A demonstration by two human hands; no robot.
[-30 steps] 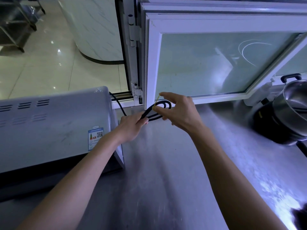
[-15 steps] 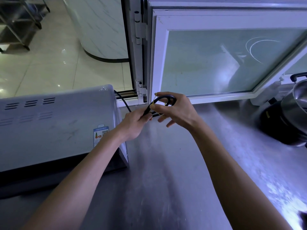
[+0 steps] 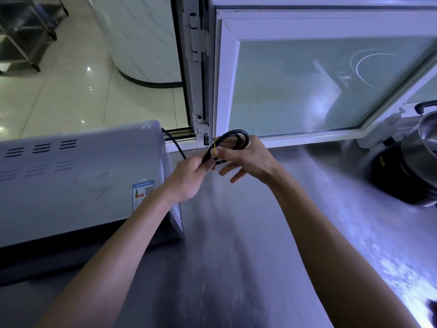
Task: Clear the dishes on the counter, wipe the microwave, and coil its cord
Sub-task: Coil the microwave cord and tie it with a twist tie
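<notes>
Gripping looped cord (image 3: 233, 138) as before, right hand (image 3: 246, 159) lower fingers (image 3: 230, 170) now spread

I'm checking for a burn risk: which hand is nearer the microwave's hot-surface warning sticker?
Left. The left hand grips the black cord just right of the microwave, below its warning sticker. The right hand holds the cord's loop farther right.

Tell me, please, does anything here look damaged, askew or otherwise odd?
Only minor things: the microwave has scuff marks on its grey top, and the window pane bears curved white scratches. The cord itself looks intact.
</notes>
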